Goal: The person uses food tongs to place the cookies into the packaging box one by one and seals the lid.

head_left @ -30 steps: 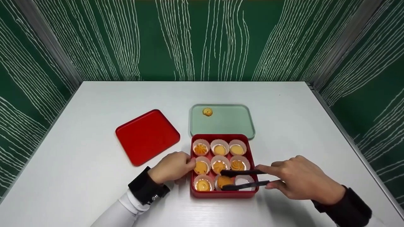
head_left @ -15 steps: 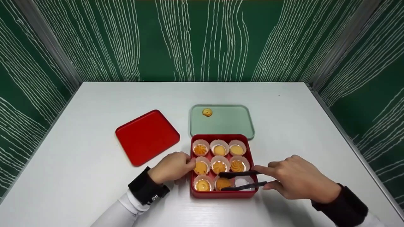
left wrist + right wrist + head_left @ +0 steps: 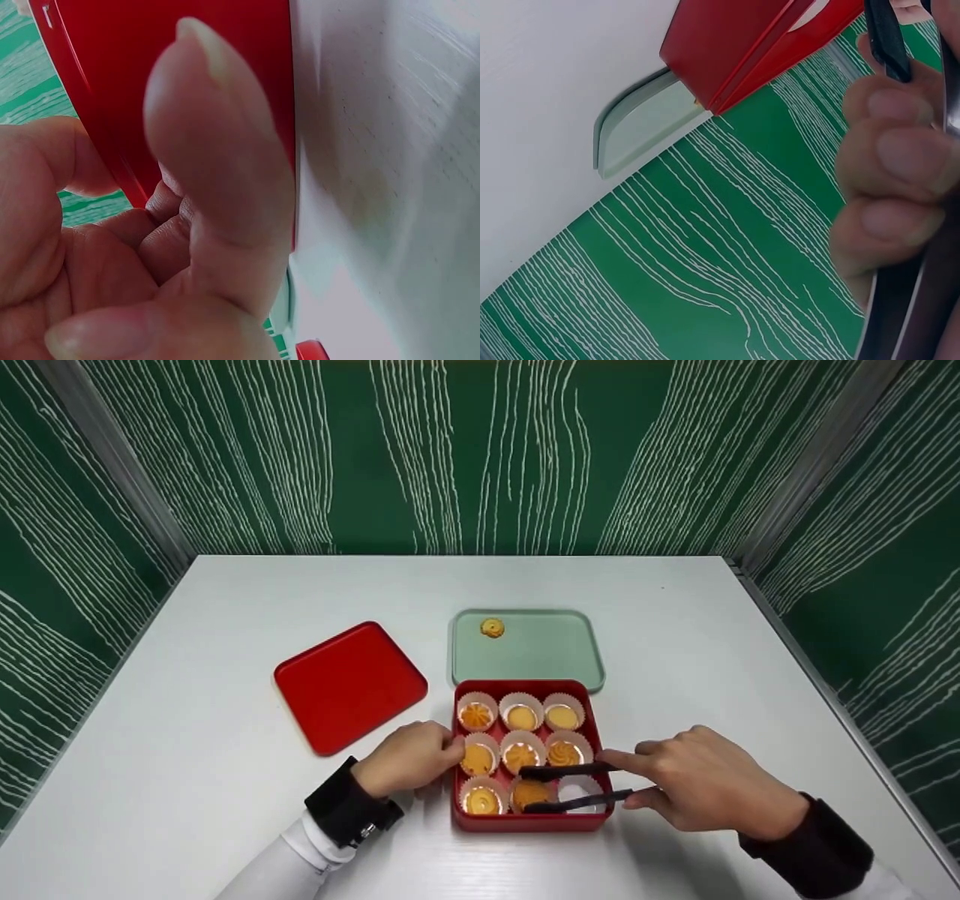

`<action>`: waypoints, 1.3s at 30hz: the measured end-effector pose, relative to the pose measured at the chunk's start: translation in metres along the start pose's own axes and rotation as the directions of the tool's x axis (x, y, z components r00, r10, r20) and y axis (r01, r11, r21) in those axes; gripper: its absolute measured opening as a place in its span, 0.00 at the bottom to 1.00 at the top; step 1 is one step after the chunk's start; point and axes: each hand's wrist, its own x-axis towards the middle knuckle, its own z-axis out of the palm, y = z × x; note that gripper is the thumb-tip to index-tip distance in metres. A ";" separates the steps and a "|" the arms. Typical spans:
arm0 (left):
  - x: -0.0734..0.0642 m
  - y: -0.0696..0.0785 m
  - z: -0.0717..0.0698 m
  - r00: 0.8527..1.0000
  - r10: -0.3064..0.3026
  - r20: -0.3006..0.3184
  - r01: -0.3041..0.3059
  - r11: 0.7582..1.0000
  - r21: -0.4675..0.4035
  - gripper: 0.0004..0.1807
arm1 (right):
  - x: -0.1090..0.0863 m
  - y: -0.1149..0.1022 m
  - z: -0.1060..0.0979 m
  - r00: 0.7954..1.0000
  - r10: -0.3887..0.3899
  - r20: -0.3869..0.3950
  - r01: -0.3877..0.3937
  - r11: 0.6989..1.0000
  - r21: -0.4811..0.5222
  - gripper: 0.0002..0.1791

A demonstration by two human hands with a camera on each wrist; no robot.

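Note:
A red box (image 3: 532,823) holds rows of white paper cups with cookies. My left hand (image 3: 416,754) grips its left wall, fingers lying against the red side (image 3: 112,75) in the left wrist view. Black tongs (image 3: 577,801) are held in my right hand (image 3: 709,780), index finger stretched along the upper arm. The tong arms stand apart, reaching over the box's right wall. Their tips lie on either side of a round brown cookie (image 3: 531,793) in the front middle cup. Beside it, the front right cup (image 3: 576,790) shows only white inside.
Behind the box lies a pale green tray (image 3: 544,641) with one swirl cookie (image 3: 492,628) near its back left corner. A red lid or tray (image 3: 352,686) rests to the left on the white table (image 3: 322,592). Green walls (image 3: 367,457) enclose the table.
My right hand and the tongs have shifted slightly left, and the tong arms sit a little closer around the cookie. The left hand and the box have stayed put.

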 end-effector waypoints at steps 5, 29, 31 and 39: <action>0.000 0.001 0.000 1.000 -0.005 0.001 0.005 1.000 0.002 0.23 | 0.001 0.000 -0.003 0.999 0.027 0.035 -0.027 1.000 0.002 0.28; 0.000 -0.001 -0.002 1.000 0.023 -0.001 -0.023 1.000 0.015 0.23 | 0.041 0.060 -0.001 0.924 0.368 -0.102 -0.360 0.929 0.089 0.28; 0.000 -0.001 -0.002 1.000 0.022 0.003 -0.022 1.000 0.012 0.23 | 0.054 0.070 0.002 0.912 0.401 -0.082 -0.392 0.913 0.113 0.28; 0.001 -0.001 -0.001 1.000 0.026 0.008 -0.026 1.000 0.009 0.22 | 0.105 0.096 0.018 0.881 0.473 0.006 -0.466 0.866 0.179 0.30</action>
